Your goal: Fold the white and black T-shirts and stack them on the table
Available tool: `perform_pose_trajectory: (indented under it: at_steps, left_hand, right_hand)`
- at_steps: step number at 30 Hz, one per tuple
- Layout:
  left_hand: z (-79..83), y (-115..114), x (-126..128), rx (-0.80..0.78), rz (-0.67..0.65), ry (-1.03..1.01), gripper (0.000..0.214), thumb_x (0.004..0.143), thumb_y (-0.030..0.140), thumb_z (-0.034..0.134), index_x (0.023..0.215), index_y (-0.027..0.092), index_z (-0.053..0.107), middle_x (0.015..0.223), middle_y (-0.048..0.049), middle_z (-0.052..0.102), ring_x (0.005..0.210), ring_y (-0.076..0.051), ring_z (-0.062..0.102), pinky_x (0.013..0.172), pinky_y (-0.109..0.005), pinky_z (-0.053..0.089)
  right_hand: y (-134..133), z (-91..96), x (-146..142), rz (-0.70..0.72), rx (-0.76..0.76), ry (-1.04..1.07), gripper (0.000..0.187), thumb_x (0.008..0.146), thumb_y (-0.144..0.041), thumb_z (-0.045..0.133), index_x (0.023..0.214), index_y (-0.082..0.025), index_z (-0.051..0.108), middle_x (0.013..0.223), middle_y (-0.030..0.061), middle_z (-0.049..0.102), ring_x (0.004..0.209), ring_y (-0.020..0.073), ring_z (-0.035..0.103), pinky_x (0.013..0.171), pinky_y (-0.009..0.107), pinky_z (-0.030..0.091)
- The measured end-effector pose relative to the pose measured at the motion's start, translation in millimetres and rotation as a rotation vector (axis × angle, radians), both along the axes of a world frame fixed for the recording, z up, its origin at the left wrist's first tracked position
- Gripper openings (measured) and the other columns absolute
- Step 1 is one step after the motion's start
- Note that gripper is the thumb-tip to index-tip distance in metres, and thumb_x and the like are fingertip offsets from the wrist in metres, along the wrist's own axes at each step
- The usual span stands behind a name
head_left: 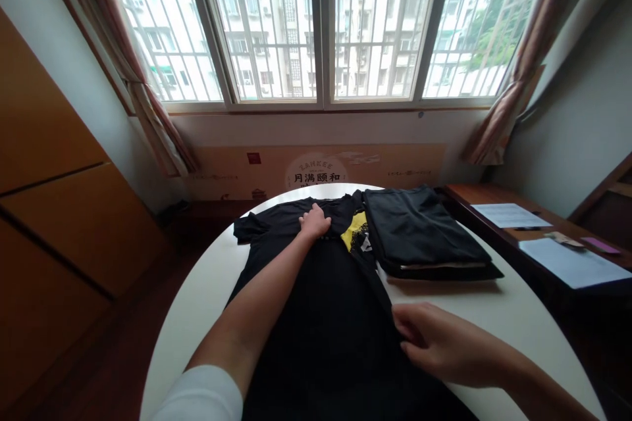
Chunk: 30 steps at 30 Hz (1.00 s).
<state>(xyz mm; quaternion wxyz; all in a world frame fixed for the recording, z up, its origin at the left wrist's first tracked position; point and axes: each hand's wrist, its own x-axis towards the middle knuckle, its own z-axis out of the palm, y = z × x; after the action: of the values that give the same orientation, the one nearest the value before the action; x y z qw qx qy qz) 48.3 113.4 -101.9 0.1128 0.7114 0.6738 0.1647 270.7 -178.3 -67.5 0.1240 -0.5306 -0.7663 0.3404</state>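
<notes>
A black T-shirt (326, 329) lies spread over the round white table, its left sleeve flat and its right side folded inward near the top. A yellow print patch (353, 231) shows at that folded side. My left hand (315, 221) is on the shirt just below the collar, fingers bent and closed on the cloth; the fingertips are partly hidden. Lower down, my right hand (434, 342) pinches the shirt's right edge between thumb and curled fingers. A stack of folded black garments (424, 227) sits to the right of the collar, beyond my right hand.
The round white table (192, 302) has its curved edge on both sides. At right, a brown wooden desk (459, 196) holds papers (573, 262) and small items. A barred window (323, 26), curtains (153, 125) and a printed box panel (222, 168) stand behind; an orange-brown cabinet (64, 210) is at left.
</notes>
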Motion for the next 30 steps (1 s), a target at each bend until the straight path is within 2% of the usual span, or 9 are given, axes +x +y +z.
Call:
perform_pose_trajectory:
  at_steps: [4,8,10,12,16,20,23,26,30]
  left_hand:
    - [-4.4,2,-3,0.040,-0.006,-0.010,0.051,0.098,0.027,0.057,0.146,0.014,0.046,0.140,-0.0223,0.068,0.136,-0.037,0.061,0.111,-0.048,0.043]
    - [-2.4,-2,-2,0.100,-0.027,-0.042,0.053,0.099,0.020,0.054,0.151,0.011,0.044,0.148,-0.0218,0.062,0.137,-0.032,0.061,0.109,-0.039,0.046]
    - [-0.4,-3,-1,0.132,-0.037,-0.061,0.052,0.101,0.020,0.053,0.151,0.010,0.045,0.149,-0.0219,0.061,0.137,-0.030,0.061,0.108,-0.036,0.047]
    - [1.3,-4,0,0.162,-0.041,-0.077,0.049,0.102,0.020,0.052,0.149,0.010,0.046,0.148,-0.0218,0.061,0.136,-0.029,0.061,0.107,-0.034,0.048]
    - [3.5,-13,4,0.204,-0.028,-0.088,0.048,0.103,0.020,0.050,0.149,0.008,0.045,0.146,-0.0231,0.060,0.133,-0.028,0.062,0.107,-0.035,0.048]
    - [0.6,-40,13,0.265,0.003,0.074,0.055,0.098,0.029,0.058,0.146,0.003,0.049,0.144,-0.0264,0.057,0.134,-0.037,0.056,0.110,-0.044,0.045]
    - [-6.1,-64,20,0.261,-0.166,0.154,0.049,0.099,0.038,0.058,0.138,0.009,0.060,0.140,-0.0221,0.061,0.129,-0.036,0.057,0.110,-0.044,0.044]
    - [-12.7,-78,23,0.178,-0.356,0.196,0.047,0.103,0.043,0.051,0.140,0.016,0.063,0.149,-0.0176,0.060,0.135,-0.035,0.055,0.114,-0.046,0.041]
    - [-16.1,-77,21,0.111,-0.374,0.204,0.049,0.106,0.034,0.041,0.151,0.022,0.057,0.165,-0.0126,0.049,0.152,-0.031,0.042,0.123,-0.048,0.031]
  right_hand:
    - [-7,0.5,-4,0.063,-0.110,0.256,0.022,0.085,-0.018,0.066,0.085,-0.024,0.044,0.082,-0.0044,0.051,0.073,0.0130,0.044,0.064,0.025,0.036]
    - [-12,2.2,-16,0.138,-0.313,0.592,0.027,0.092,-0.031,0.069,0.103,-0.025,0.045,0.088,-0.0034,0.057,0.072,0.0119,0.051,0.063,0.023,0.041]
    - [-13,5.1,-16,0.219,-0.409,0.560,0.045,0.088,-0.036,0.076,0.120,-0.026,0.046,0.095,-0.0020,0.065,0.069,0.0117,0.056,0.061,0.023,0.042]
    - [-14,8.6,-11,0.205,-0.349,0.387,0.060,0.082,-0.041,0.083,0.129,-0.026,0.049,0.099,-0.0007,0.069,0.072,0.0130,0.059,0.063,0.023,0.044]
    - [-17,13.2,5,0.094,-0.135,0.013,0.046,0.075,-0.056,0.087,0.101,-0.024,0.066,0.084,0.0003,0.069,0.078,0.0191,0.060,0.063,0.027,0.039]
    - [-21,13.9,3,0.283,-0.186,-0.126,0.038,0.076,-0.045,0.081,0.060,-0.022,0.056,0.057,-0.0047,0.054,0.054,0.0131,0.048,0.053,0.027,0.031]
    - [-21,16.5,-4,0.432,-0.188,-0.089,0.039,0.078,-0.034,0.075,0.055,-0.023,0.046,0.052,-0.0074,0.044,0.046,0.0103,0.038,0.049,0.027,0.028]
    - [-19,18.1,-8,0.460,-0.173,-0.005,0.039,0.079,-0.033,0.076,0.059,-0.023,0.044,0.053,-0.0084,0.042,0.046,0.0094,0.037,0.048,0.025,0.027]
    - [-17,9.4,-13,0.499,-0.302,0.147,0.036,0.080,-0.037,0.080,0.065,-0.021,0.052,0.059,-0.0079,0.051,0.052,0.0092,0.047,0.050,0.021,0.032]
